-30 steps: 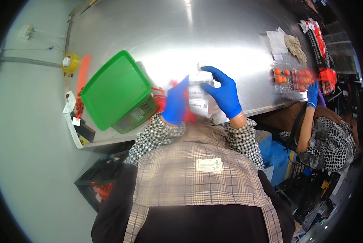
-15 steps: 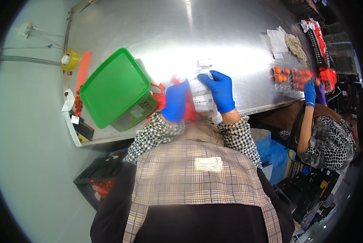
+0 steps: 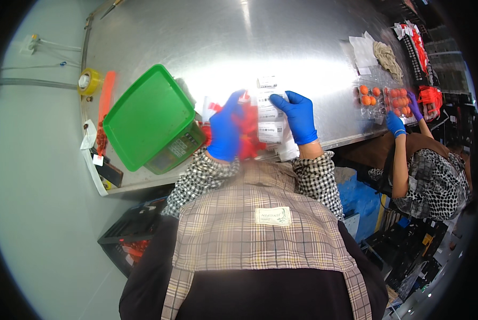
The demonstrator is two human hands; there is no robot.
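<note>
My left hand (image 3: 224, 133), in a blue glove, is closed on a bunch of red strips (image 3: 248, 128); motion smears them, and a pale tip shows at the top. My right hand (image 3: 301, 120), gloved in blue too, pinches a strip of white printed labels (image 3: 270, 113) between thumb and fingers. The label strip runs down toward the table's near edge, right beside the red bunch. A green-lidded tub (image 3: 151, 120) stands left of my left hand, with more red and white pieces partly hidden between them.
A yellow tape roll (image 3: 90, 81) and an orange-red strip (image 3: 107, 98) lie along the metal table's (image 3: 223, 42) left side. To the right, a co-worker's gloved hands (image 3: 395, 124) handle clear packs of orange-red round produce (image 3: 368, 100). A cloth (image 3: 388, 61) lies beyond.
My left hand has shifted slightly left and turned, showing more of the red bunch. My right hand has moved a little right with the labels. The co-worker's hands have moved around a pack.
</note>
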